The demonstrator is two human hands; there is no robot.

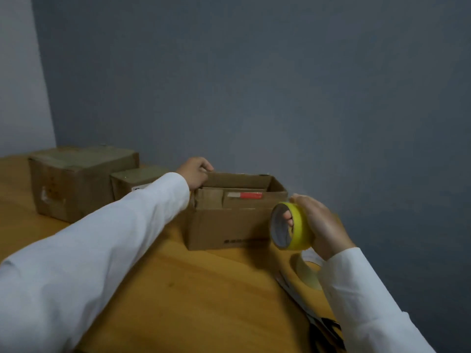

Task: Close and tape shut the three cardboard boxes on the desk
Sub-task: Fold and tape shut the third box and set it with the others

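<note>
An open cardboard box (224, 225) stands on the wooden desk (178, 289) against the wall, its far flap upright and a red-and-white label showing inside. My left hand (195, 173) grips the far left corner of that flap. My right hand (318, 225) holds a yellow tape roll (295, 226) just right of the box, fingers through its core. A large box (76, 182) with tape across its closed top sits at the far left. A small closed box (135, 182) stands between the two, partly hidden by my left sleeve.
A second, pale tape roll (309, 273) lies on the desk under my right wrist. Scissors (305, 307) with dark handles lie near the desk's right edge. The grey wall runs close behind the boxes.
</note>
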